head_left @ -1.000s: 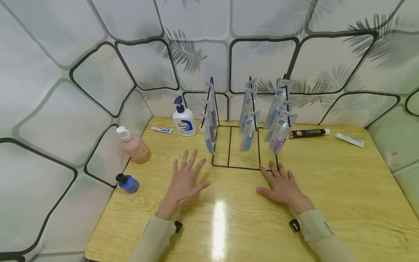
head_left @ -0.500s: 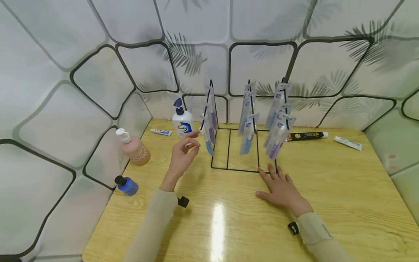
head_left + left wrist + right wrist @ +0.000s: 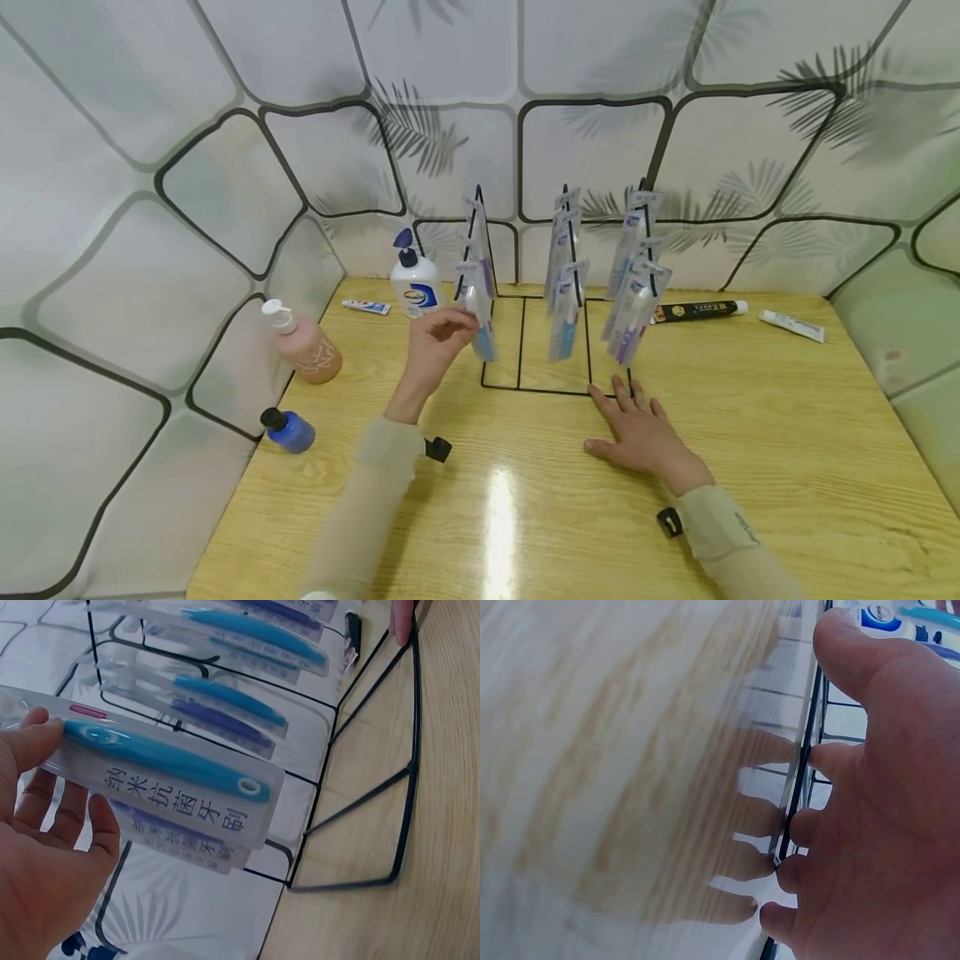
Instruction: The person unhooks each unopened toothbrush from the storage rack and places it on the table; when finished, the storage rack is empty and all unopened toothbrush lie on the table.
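My left hand (image 3: 437, 350) pinches a packaged blue toothbrush (image 3: 165, 761) at the front of the rack's left hook row. In the left wrist view the thumb lies on the clear pack's face and the other fingers are behind it. The pack's top is cut off there. Behind it hangs a purple toothbrush pack (image 3: 142, 821). My right hand (image 3: 647, 437) lies with spread fingers at the front right corner of the black wire rack (image 3: 555, 391), its fingertips at the wire. More packs (image 3: 567, 321) hang on the middle row and others (image 3: 632, 321) on the right row.
A white pump bottle (image 3: 417, 287), a pink pump bottle (image 3: 306, 346) and a blue bottle (image 3: 291, 431) stand left of the rack. A small tube (image 3: 366, 307) lies behind them. A black tube (image 3: 697, 311) and a white tube (image 3: 792, 326) lie at the right. Patterned walls enclose the table.
My left hand has risen from lying spread on the table, moved up and right, and taken the front left toothbrush pack between thumb and fingers. The right hand has stayed in place.
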`<state>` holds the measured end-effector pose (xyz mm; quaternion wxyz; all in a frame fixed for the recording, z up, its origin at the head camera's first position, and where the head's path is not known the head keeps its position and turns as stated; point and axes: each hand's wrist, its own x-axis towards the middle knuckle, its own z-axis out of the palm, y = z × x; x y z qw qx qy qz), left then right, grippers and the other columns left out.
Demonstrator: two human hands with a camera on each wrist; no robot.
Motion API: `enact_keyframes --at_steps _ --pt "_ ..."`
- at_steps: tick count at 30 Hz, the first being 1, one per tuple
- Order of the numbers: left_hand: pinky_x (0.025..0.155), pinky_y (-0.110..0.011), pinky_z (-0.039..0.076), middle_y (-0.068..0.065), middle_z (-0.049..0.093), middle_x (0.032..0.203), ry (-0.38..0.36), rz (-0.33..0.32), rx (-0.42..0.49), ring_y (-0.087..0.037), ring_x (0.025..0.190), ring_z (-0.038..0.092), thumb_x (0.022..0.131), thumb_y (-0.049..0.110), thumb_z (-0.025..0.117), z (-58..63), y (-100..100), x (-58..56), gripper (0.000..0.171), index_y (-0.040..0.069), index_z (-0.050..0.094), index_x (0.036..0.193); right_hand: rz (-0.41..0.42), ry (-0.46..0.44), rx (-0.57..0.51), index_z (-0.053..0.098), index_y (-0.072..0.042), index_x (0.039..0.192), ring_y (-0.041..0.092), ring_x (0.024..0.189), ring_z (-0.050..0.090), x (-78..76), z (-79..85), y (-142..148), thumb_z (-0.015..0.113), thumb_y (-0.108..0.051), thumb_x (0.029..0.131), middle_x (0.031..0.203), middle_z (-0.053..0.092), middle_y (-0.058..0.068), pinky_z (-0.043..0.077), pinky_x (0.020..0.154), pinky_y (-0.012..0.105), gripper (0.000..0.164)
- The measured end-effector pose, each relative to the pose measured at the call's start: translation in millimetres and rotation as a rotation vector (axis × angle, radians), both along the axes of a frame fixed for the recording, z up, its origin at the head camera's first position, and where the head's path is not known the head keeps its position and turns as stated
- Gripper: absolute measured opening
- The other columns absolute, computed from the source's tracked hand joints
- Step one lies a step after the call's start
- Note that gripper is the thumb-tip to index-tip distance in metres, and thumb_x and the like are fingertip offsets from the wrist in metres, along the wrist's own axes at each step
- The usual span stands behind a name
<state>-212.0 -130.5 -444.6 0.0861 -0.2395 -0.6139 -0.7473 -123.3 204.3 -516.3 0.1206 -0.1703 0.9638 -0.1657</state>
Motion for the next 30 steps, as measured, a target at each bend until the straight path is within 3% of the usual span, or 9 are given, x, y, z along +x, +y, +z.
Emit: enact_keyframes --at_steps 4,7,10,15,22,30 --pt "0.093 -0.026 0.056 0.015 0.073 0.101 0.039 0.003 -0.090 -0.007 0.101 0.068 0.088 -0.017 0.065 4.5 10.2 5.5 0.010 -0.010 0.071 0.089 0.004 0.014 0.000 0.024 -0.014 0.163 0.060 0.150 0.012 0.5 2.2 -1.8 0.060 -0.060 0.095 0.166 0.012 0.032 0.019 0.113 0.079 0.089" --pt "0.087 -0.025 0.057 0.017 0.073 0.100 0.046 -0.029 -0.165 -0.006 0.100 0.067 0.089 -0.015 0.065 4.0 15.3 12.5 0.005 -0.015 0.069 0.092 0.007 0.018 -0.006 0.026 -0.013 0.162 0.061 0.149 0.014 1.5 4.9 -2.8 0.062 -0.057 0.095 0.166 0.014 0.032 0.019 0.113 0.079 0.088" --pt "0.079 -0.023 0.057 0.003 0.075 0.100 0.032 -0.063 -0.220 -0.007 0.096 0.067 0.090 -0.013 0.065 -0.8 17.2 21.6 0.008 -0.013 0.071 0.094 0.008 0.012 -0.016 0.026 -0.013 0.162 0.061 0.148 0.013 2.3 6.7 -3.2 0.064 -0.055 0.095 0.165 0.015 0.033 0.019 0.112 0.079 0.088" --pt "0.074 -0.022 0.056 -0.024 0.072 0.103 -0.064 -0.079 -0.324 -0.006 0.087 0.067 0.091 -0.007 0.068 -14.9 16.2 37.4 0.009 -0.007 0.074 0.099 0.006 0.005 -0.007 0.024 -0.014 0.163 0.061 0.149 0.012 2.4 6.2 -2.2 0.064 -0.056 0.094 0.166 0.013 0.032 0.018 0.113 0.079 0.090" --pt "0.074 -0.021 0.056 -0.017 0.075 0.103 -0.205 -0.025 -0.491 -0.008 0.083 0.067 0.091 0.003 0.074 -37.4 -1.7 53.1 0.010 0.003 0.076 0.101 0.005 0.015 0.004 0.025 -0.015 0.163 0.061 0.149 0.014 2.6 4.7 -1.4 0.067 -0.056 0.092 0.166 0.014 0.032 0.020 0.113 0.079 0.092" --pt "0.070 -0.021 0.054 -0.010 0.073 0.095 -0.239 0.087 -0.609 -0.011 0.079 0.063 0.090 0.002 0.074 -47.8 -44.8 64.0 0.007 0.007 0.073 0.095 0.003 0.007 0.006 0.023 -0.014 0.163 0.060 0.150 0.012 2.7 5.1 -2.8 0.068 -0.056 0.092 0.166 0.011 0.032 0.019 0.112 0.079 0.094"
